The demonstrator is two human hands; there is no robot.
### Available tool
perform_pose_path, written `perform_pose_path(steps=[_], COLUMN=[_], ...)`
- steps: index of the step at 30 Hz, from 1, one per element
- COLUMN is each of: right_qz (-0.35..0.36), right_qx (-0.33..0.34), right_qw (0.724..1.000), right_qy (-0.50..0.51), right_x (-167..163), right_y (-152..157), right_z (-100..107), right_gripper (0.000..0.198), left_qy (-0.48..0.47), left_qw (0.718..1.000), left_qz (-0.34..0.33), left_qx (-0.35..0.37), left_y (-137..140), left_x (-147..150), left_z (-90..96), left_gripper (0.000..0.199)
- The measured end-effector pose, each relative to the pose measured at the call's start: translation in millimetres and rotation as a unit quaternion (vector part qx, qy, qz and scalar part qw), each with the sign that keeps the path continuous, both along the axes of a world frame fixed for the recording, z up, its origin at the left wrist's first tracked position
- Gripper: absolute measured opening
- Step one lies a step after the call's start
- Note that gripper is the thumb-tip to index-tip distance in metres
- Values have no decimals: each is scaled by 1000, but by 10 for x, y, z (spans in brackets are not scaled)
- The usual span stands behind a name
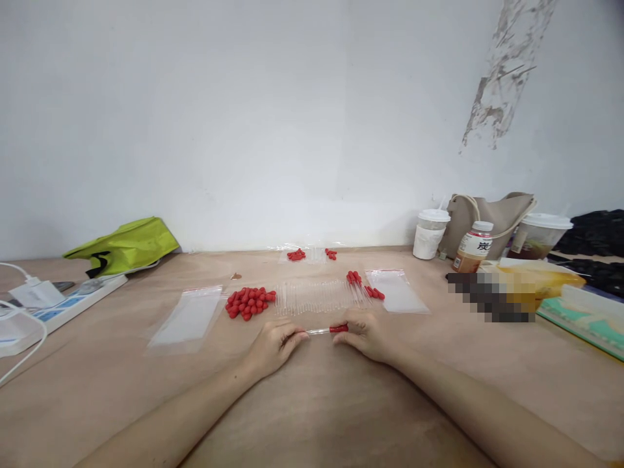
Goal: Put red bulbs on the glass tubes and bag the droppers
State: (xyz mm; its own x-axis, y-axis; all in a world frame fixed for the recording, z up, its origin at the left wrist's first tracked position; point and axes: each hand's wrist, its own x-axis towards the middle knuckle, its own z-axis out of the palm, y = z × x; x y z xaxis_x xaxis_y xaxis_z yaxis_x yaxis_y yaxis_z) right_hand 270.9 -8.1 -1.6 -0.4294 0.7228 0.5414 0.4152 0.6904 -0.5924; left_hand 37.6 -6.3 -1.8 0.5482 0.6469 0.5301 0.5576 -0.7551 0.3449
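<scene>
Between my hands lies a clear glass dropper tube (318,331), with a red rubber bulb (337,329) at its right end. My left hand (273,346) pinches the tube's left end. The fingers of my right hand (366,334) are closed on the bulb. Beyond them is a row of loose clear tubes (314,297). A pile of red bulbs (247,303) sits to the left of that row. At its right end are several tubes with red bulbs fitted (355,279), and a few more red bulbs (375,293) beside them.
Clear zip bags lie on both sides, a left bag (188,318) and a right bag (397,291). Farther right stand a white cup (431,234), a bottle (474,247) and a grey bag (492,221). A power strip (78,305) and green pouch (131,247) occupy the left.
</scene>
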Motion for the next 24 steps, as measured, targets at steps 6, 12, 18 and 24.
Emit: perform_pose_path(steps=[6,12,18,24], right_qz=[56,12,-294,-377], right_qx=[-152,-237,-192,-155], right_qw=[970,911,902,903], right_qy=[180,337,250,135], right_x=[-78,-88,470,753], right_y=[31,122,551,1055], right_z=[-71,12,170,153], right_gripper=[20,41,35,22], left_qy=[9,31,45,53], left_qw=[999,999,998,997], left_qz=[22,-29,-39,-48], left_qx=[-23,-13,-4,-12], left_y=[-31,-37,-20,-19], left_x=[20,17,45,60], left_z=[41,59,45,42], left_gripper=[27,22,20,20])
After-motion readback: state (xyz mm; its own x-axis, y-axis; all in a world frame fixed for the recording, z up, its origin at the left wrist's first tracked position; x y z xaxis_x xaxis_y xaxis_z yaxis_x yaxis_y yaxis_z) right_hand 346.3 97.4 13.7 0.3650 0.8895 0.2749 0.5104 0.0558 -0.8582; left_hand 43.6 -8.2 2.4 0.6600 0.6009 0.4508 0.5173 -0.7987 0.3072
